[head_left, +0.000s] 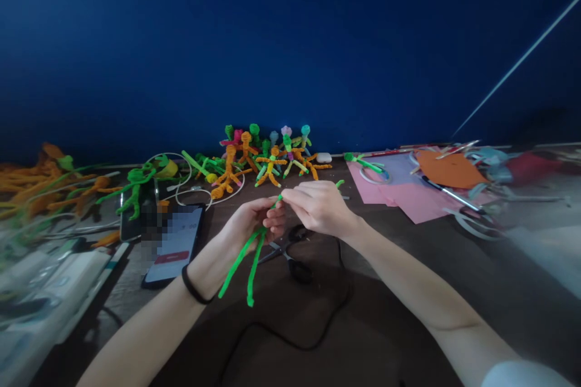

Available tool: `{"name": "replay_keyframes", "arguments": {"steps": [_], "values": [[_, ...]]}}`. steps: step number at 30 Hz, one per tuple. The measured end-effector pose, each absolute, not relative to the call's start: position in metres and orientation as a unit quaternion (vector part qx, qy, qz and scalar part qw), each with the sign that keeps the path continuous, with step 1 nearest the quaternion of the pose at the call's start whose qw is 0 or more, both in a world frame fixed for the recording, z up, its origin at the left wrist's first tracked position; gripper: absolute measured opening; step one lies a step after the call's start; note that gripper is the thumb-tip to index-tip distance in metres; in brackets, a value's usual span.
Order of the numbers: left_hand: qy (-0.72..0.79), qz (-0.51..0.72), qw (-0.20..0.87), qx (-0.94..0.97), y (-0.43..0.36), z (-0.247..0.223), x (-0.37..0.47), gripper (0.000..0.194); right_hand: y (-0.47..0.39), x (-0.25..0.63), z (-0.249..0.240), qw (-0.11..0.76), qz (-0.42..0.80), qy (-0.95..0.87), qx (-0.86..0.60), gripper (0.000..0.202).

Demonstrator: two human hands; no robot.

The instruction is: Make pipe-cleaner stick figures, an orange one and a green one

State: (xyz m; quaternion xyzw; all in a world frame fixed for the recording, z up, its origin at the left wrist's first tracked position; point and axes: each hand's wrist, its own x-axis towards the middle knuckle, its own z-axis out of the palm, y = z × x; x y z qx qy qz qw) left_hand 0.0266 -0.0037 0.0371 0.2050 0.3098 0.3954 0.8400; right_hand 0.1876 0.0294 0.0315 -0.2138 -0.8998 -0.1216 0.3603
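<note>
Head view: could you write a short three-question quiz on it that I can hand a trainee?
1. What colour is the fuzzy strip hanging from the left hand: A orange, B green, C pink?
2. True or false: the right hand is holding the scissors.
3. Fill in: the black band is worn on the ___ wrist.

Key:
1. B, green.
2. False: the scissors lie on the table, and the right hand is at the upper end of the strip.
3. Left.
</note>
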Motion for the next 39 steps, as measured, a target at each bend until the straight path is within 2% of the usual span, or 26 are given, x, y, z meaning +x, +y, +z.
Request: {"name": "replay_keyframes", "arguments": {"steps": [6,14,18,26,31,39], "values": [[0.364,0.428,0.79,0.246,-0.008,0.043,0.026,0.014,0.031,0.186,0.028,0.403,-0.136,-0.88,-0.213,0.02],[0.391,0.403,0.767,0.311,0.0,0.039,0.018,0.005,0.034,0.188,0.03,0.393,-0.104,-0.894,-0.19,0.02],[0.393,0.39,0.747,0.368,0.004,0.033,0.013,0.012,0.035,0.189,0.031,0.396,-0.05,-0.9,-0.176,0.019],[0.455,0.394,0.618,0.505,0.001,0.042,0.007,0.012,0.033,0.186,0.03,0.369,0.065,-0.901,-0.217,0.017],[0.438,0.404,0.676,0.433,0.0,0.04,0.01,0.007,0.033,0.187,0.03,0.345,0.101,-0.905,-0.228,0.015],[0.369,0.424,0.769,0.305,-0.001,0.03,0.019,0.002,0.031,0.185,0.026,0.378,0.021,-0.899,-0.219,0.018]]}}
